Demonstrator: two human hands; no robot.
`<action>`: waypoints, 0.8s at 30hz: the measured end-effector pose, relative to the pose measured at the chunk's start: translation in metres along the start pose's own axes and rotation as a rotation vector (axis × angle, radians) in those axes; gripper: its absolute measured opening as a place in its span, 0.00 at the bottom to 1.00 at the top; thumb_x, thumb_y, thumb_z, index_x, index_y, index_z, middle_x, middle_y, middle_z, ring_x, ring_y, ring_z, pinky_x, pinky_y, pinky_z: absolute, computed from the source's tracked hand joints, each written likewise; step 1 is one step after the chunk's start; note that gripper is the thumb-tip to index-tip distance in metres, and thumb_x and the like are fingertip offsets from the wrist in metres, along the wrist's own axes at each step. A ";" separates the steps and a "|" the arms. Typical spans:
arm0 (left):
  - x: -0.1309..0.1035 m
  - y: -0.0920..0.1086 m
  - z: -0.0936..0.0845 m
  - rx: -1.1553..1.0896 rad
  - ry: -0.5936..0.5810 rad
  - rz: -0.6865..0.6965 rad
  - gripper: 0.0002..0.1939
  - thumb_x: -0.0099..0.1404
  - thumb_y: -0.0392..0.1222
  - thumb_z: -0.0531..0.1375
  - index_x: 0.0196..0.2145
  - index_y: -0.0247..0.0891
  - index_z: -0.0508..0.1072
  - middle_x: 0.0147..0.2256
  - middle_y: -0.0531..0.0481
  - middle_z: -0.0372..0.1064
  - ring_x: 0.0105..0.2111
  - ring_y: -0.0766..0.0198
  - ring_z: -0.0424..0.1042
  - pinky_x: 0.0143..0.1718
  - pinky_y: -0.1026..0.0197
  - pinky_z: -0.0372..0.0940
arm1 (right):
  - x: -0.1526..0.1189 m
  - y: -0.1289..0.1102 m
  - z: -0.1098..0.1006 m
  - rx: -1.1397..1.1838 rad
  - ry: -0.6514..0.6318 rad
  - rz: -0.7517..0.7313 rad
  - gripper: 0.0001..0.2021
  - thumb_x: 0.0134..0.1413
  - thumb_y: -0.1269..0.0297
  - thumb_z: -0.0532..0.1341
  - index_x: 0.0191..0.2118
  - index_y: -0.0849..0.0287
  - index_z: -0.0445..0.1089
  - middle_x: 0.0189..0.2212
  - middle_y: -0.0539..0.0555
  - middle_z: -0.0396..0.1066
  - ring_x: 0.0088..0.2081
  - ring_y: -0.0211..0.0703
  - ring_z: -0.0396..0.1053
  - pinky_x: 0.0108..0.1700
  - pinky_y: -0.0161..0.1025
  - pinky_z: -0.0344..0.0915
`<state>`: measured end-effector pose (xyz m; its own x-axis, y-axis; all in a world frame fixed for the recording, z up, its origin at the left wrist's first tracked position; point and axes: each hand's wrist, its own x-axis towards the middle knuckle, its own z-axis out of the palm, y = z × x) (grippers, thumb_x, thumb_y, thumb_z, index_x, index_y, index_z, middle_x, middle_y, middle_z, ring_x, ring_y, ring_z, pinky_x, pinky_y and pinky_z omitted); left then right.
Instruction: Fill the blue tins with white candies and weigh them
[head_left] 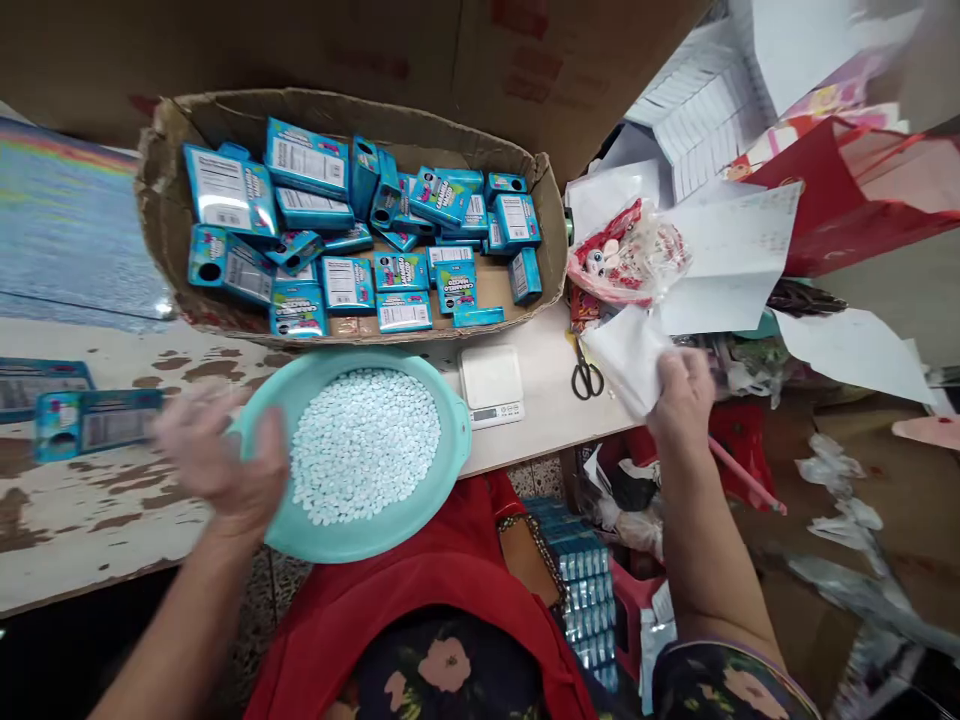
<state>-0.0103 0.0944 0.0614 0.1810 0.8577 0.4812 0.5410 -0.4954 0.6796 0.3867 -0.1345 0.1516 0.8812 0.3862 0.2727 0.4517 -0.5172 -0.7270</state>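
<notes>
So the left hand (217, 455) is down in the lower left of the frame, blurred, fingers spread wide over the rim of a teal bowl (450, 440). I can't tell if it's really gripping the rim or just resting on it. The bowl sits center bottom, half on the table edge (547, 420) and half over the person's red lap. It's filled with a mound of little pale blue tablets (364, 445). Loose stuff like that looks like it would slide and spill if the bowl tips, so I'd say hold it by the rim with both sides level. The plastic looks light and a bit flexy; the load is probably the heavier part.

The right hand (682, 395) is right of center, fingers pinched closed on a white paper bag (626, 350). It looks thin, soft and crumply, so a light pinch at the edge would do.

Up top center there's a battered cardboard box (161, 190) with a jumble of small blue packs (304, 160) lying every which way. Between the box and the bowl sits a small white scale (491, 385), with scissors (587, 375) just to its right. There are more blue packs stacked in the bottom center, below the table.
</notes>
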 end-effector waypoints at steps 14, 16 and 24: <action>-0.010 0.118 0.029 -0.599 -0.823 0.412 0.09 0.70 0.43 0.52 0.36 0.41 0.71 0.39 0.47 0.73 0.45 0.59 0.71 0.47 0.57 0.65 | -0.138 -0.072 0.048 0.766 -0.633 0.713 0.19 0.45 0.45 0.66 0.36 0.54 0.66 0.28 0.47 0.71 0.28 0.41 0.69 0.31 0.38 0.67; -0.005 0.115 0.018 -0.569 -0.956 0.216 0.12 0.70 0.45 0.50 0.36 0.40 0.71 0.32 0.50 0.71 0.33 0.64 0.70 0.37 0.62 0.64 | -0.145 -0.071 0.051 0.829 -0.588 0.666 0.28 0.45 0.35 0.61 0.46 0.50 0.65 0.38 0.51 0.73 0.35 0.46 0.72 0.35 0.42 0.70; 0.020 0.102 -0.041 -0.888 -1.392 -0.308 0.16 0.60 0.54 0.61 0.31 0.36 0.70 0.23 0.55 0.61 0.22 0.70 0.58 0.23 0.67 0.53 | -0.173 -0.115 0.032 0.712 -0.954 0.263 0.09 0.48 0.57 0.69 0.30 0.55 0.71 0.33 0.51 0.74 0.35 0.41 0.70 0.37 0.37 0.65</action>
<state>0.0145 0.0559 0.1630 0.9654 0.1507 -0.2129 0.1810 0.2006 0.9628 0.1784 -0.1176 0.1680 0.3424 0.8939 -0.2892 -0.1667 -0.2451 -0.9550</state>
